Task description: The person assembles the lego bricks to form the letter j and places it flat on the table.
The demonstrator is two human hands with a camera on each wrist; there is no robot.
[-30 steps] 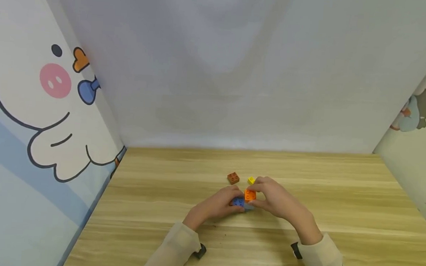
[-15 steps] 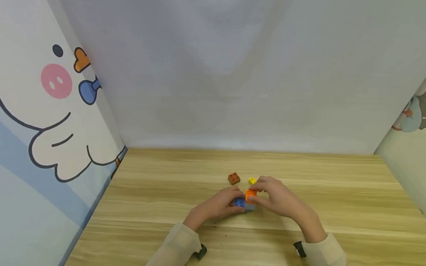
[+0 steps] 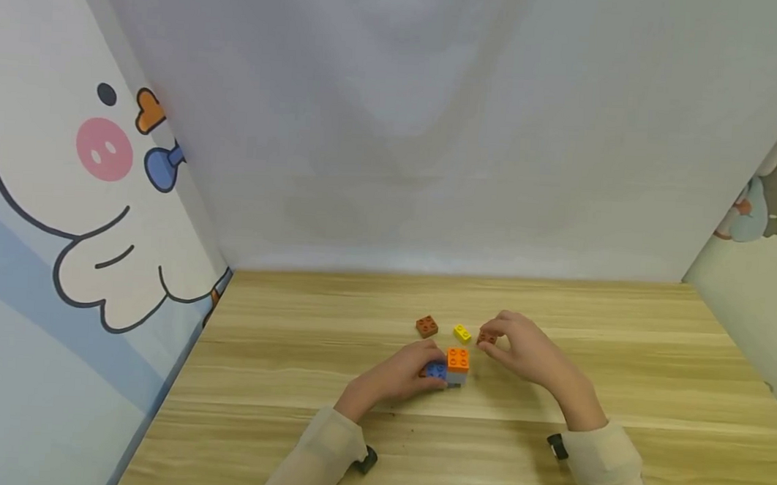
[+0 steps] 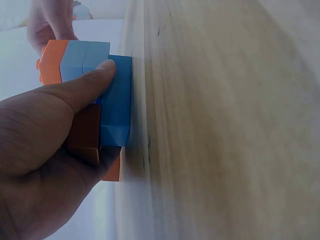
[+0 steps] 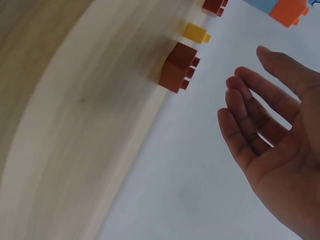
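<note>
My left hand grips a toy-brick build by its left side, thumb along the near face. In the left wrist view the build shows a long blue brick at the bottom, a brown brick by the palm and pale grey-blue bricks. An orange brick tops its right end. My right hand is over a brown brick, fingers partly covering it in the head view. In the right wrist view that brick stands apart from the loosely bent fingers, and nothing is held.
Behind the build, a yellow two-stud brick and another brown brick lie on the wooden table. A pale backdrop rises at the table's far edge, with cartoon panels on both sides.
The orange brick came down onto the grey part of the build and was let go. My right hand moved right and away to the brown brick. The left hand stayed in place.
</note>
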